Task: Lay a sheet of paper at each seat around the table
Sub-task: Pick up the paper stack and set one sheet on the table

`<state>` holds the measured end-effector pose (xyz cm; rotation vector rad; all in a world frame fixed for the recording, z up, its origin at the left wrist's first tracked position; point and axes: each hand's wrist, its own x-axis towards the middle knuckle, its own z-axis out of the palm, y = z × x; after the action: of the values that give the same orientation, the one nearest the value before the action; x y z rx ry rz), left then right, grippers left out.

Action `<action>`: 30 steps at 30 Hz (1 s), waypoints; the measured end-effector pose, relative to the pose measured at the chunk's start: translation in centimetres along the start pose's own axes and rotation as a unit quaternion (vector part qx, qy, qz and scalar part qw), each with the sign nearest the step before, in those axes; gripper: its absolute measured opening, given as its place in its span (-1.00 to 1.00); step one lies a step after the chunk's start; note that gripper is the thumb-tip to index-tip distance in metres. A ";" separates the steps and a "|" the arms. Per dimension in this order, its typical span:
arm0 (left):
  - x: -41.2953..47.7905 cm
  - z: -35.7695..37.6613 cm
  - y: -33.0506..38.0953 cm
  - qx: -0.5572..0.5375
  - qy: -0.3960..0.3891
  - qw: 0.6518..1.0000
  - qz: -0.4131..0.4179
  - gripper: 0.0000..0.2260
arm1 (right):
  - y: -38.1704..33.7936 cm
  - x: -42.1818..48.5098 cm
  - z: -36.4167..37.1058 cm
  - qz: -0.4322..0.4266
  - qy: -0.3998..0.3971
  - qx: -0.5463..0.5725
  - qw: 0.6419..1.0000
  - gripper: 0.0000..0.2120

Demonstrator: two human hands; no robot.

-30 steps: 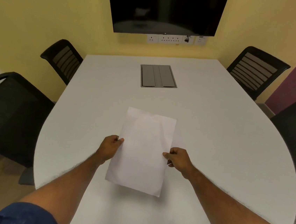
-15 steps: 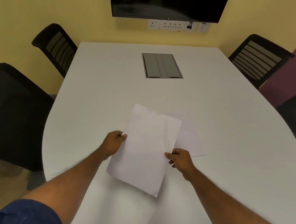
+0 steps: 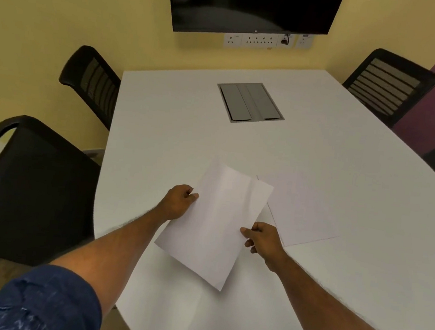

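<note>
The left hand (image 3: 180,201) and right hand (image 3: 262,239) pinch opposite long edges of a paper sheet (image 3: 215,223). Thin and floppy, it likely sags beyond the pinches, so holding both edges seems best.

held sheet (image 3: 217,224): white, tilted, above table | laid sheet (image 3: 302,211): flat, right

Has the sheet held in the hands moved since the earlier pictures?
Yes. The held sheet shifted left against the grey hatch, uncovering the lying sheet.
</note>
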<state>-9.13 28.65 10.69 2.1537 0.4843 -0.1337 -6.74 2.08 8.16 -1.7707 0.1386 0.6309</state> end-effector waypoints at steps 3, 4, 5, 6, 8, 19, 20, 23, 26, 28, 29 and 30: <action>1.0 -1.4 -0.5 0.031 0.010 0.999 -0.001 -0.83 | 0.1 1.3 1.2 0.010 0.003 0.033 0.999 -0.84; 1.4 -1.9 -0.7 0.048 0.016 0.999 0.002 -0.85 | 0.2 1.8 1.8 0.014 -0.001 0.044 0.999 -0.83; 1.7 -2.4 -0.9 0.070 0.020 0.997 0.006 -0.86 | 0.4 2.3 2.5 0.019 -0.004 0.054 0.998 -0.80; 2.2 -2.9 -1.3 0.091 0.027 0.995 0.010 -0.86 | 0.7 2.8 3.3 0.023 -0.005 0.062 0.998 -0.77; 3.2 -3.7 -2.2 0.111 0.040 0.993 0.014 -0.82 | 1.6 3.6 4.8 0.034 0.001 0.083 0.996 -0.70; 10.8 -7.4 -8.2 0.117 0.024 0.993 0.028 -0.79 | 2.5 7.5 14.1 0.087 0.053 0.146 0.984 -0.69; 11.7 -7.6 -8.8 0.121 0.012 0.992 0.030 -0.76 | 2.4 8.0 15.1 0.089 0.055 0.148 0.983 -0.69; 13.7 -8.1 -10.9 0.138 -0.020 0.990 0.036 -0.65 | 2.0 9.4 17.5 0.098 0.054 0.156 0.981 -0.69; 14.6 -8.4 -13.3 0.143 -0.017 0.989 0.030 -0.50 | 1.7 10.6 19.1 0.114 0.059 0.166 0.978 -0.68; 14.9 -8.3 -14.8 0.147 -0.004 0.989 0.028 -0.42 | 1.4 11.3 20.0 0.123 0.073 0.175 0.974 -0.67; 15.0 -8.2 -15.4 0.160 0.002 0.987 0.034 -0.40 | 1.3 11.6 20.4 0.128 0.080 0.182 0.972 -0.67; 15.1 -8.1 -16.1 0.176 0.009 0.983 0.043 -0.39 | 1.2 12.0 20.9 0.133 0.086 0.188 0.969 -0.68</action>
<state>-2.25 47.95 -0.80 2.5195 0.3984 -0.1621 -4.25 23.74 -2.03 -1.4451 0.5849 0.5953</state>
